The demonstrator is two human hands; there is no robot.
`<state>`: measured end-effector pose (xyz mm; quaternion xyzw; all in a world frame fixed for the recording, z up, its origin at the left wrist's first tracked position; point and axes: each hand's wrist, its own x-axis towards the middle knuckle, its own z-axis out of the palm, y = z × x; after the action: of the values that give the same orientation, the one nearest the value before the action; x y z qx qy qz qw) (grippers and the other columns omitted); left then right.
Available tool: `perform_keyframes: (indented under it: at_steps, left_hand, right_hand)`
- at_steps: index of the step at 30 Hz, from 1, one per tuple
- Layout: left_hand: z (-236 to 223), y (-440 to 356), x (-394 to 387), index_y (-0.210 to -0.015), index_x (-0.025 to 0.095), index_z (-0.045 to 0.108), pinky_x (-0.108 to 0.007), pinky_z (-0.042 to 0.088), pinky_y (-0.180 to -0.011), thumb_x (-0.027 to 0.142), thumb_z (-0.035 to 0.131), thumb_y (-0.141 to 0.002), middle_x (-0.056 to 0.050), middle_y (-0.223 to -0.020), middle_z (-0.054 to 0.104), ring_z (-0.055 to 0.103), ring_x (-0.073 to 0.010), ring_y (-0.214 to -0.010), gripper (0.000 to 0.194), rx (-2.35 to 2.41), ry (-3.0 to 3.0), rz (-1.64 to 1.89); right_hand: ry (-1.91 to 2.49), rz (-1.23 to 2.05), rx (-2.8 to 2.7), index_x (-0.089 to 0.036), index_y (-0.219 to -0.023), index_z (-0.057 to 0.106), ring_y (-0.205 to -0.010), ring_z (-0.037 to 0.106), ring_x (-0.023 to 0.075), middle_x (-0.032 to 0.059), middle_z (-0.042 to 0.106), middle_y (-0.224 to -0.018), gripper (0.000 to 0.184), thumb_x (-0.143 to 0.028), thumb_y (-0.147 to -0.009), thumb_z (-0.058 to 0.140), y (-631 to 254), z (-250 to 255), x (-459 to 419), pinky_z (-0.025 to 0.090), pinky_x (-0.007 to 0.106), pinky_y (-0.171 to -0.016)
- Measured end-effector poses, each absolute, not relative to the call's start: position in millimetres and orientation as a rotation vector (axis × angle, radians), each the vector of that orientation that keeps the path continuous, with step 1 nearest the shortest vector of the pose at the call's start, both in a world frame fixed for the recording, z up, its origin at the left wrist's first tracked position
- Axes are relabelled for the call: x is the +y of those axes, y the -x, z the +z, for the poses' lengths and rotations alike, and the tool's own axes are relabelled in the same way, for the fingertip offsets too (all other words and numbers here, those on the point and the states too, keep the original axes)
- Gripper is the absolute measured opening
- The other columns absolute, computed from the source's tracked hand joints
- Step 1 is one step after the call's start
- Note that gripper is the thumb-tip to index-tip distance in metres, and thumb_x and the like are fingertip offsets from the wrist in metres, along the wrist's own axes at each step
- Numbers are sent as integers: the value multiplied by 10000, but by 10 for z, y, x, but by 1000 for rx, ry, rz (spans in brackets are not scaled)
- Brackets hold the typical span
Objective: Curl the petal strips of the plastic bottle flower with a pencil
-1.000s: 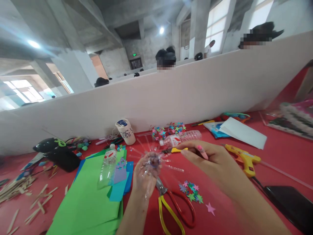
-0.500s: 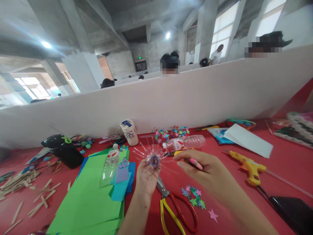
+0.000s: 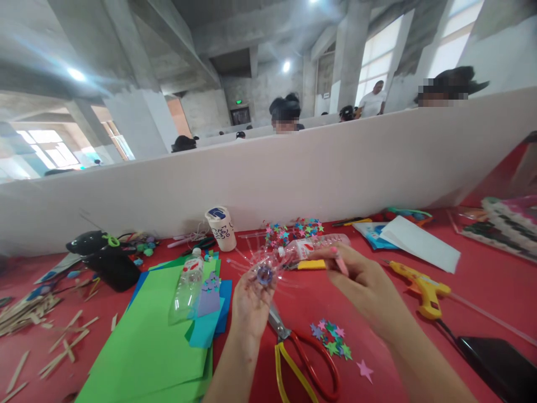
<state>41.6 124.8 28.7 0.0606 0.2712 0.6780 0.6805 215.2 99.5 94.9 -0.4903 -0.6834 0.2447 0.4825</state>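
My left hand point(image 3: 251, 296) holds up the cut plastic bottle top point(image 3: 264, 274), whose thin clear strips fan outward around a purple-tinted ring. In my right hand point(image 3: 356, 280) is a pink pen-like stick point(image 3: 340, 261), gripped near the fingertips a short way right of the strips. Below the hands lie scissors point(image 3: 285, 333) with one red and one yellow handle. Small coloured paper stars point(image 3: 333, 338) are heaped to their right, with a larger pink star point(image 3: 364, 371) apart. Behind my right hand lies a clear plastic bottle point(image 3: 306, 249), and a yellow-handled cutter point(image 3: 311, 265) is beside it.
Green paper sheets point(image 3: 142, 336) lie at left under another plastic bottle point(image 3: 187, 288). A white cup point(image 3: 221, 229) stands near the white partition point(image 3: 168, 196). A yellow glue gun point(image 3: 423, 288) is at right; wooden sticks point(image 3: 69, 341) and a black container point(image 3: 111, 268) are far left.
My right hand has shifted slightly right and up with the pink stick, now held more upright. The yellow cutter shows more clearly. My left hand stays nearly in place.
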Motion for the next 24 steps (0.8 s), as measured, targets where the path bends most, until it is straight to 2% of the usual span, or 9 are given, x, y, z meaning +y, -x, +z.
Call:
perform_keyframes:
  at_steps: [4,7,11,18,24]
  left_hand:
    - [307,-402,1230,-583,120,614,-293,497,-684,67,459,-682,-71,-641,664,631,-161,-665,191,576,-147,1486]
    - [316,-397,1207,-567,120,621,-289,497,-686,77,460,-692,-81,-650,670,634,-170,-686,208,529,-186,1467]
    - [340,-415,1153,-575,109,638,-299,504,-670,103,418,-745,-98,-655,677,637,-178,-680,278,506,-190,1440]
    - [339,-444,1092,-643,97,661,-319,505,-659,80,426,-729,-118,-735,688,638,-208,-715,251,530,-252,1397]
    - [348,-447,1076,-680,108,666,-262,492,-606,121,461,-744,-102,-744,679,631,-204,-746,214,513,-301,1324]
  right_hand:
    - [1119,842,-1581,-182,-990,611,-541,433,119,0,480,-667,297,-266,-827,377,-2242,957,959,367,237,-505]
    - [1176,893,-1566,-185,-1031,600,-526,434,116,-3,478,-664,313,-314,-838,390,-2297,926,960,363,239,-492]
    - [1292,892,-1487,-201,-971,627,-438,325,81,-34,431,-611,269,-344,-789,490,-2317,861,979,253,210,-404]
    - [1148,1274,-1245,-147,-779,613,-388,205,36,-69,353,-503,227,-362,-709,605,-2179,813,997,120,187,-366]
    - [1061,1317,-1160,-142,-814,600,-365,185,20,-80,355,-492,217,-328,-704,631,-2262,789,1036,80,195,-369]
